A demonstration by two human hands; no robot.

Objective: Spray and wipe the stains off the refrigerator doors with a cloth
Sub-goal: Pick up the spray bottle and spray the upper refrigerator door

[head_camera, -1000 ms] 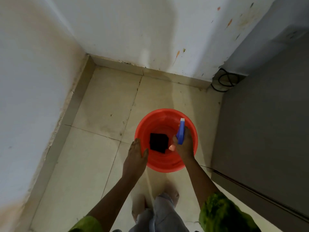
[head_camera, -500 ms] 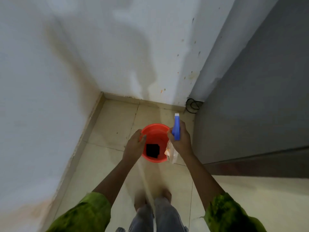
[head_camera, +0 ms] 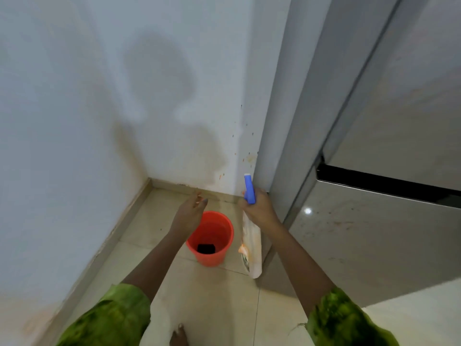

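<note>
My right hand [head_camera: 259, 209] grips the neck of a white spray bottle [head_camera: 252, 248] with a blue trigger head [head_camera: 249, 188], its body hanging down. My left hand [head_camera: 190, 213] hovers open above the left rim of a red bucket [head_camera: 212, 255] on the floor and holds nothing. A dark cloth [head_camera: 206, 247] lies at the bottom of the bucket. The grey refrigerator stands to the right; its lower door [head_camera: 369, 243] carries faint reddish specks and its upper door [head_camera: 404, 121] rises above a dark gap.
White walls meet in a corner behind the bucket, with orange splashes [head_camera: 249, 158] low on the back wall near the refrigerator's side. The floor is beige tile [head_camera: 207, 295]. My bare foot [head_camera: 178, 335] shows at the bottom edge.
The view has risen and tilted up as I straighten, so the bucket looks smaller and lower. My right hand has lifted the spray bottle out of the bucket; my left hand has left the rim.
</note>
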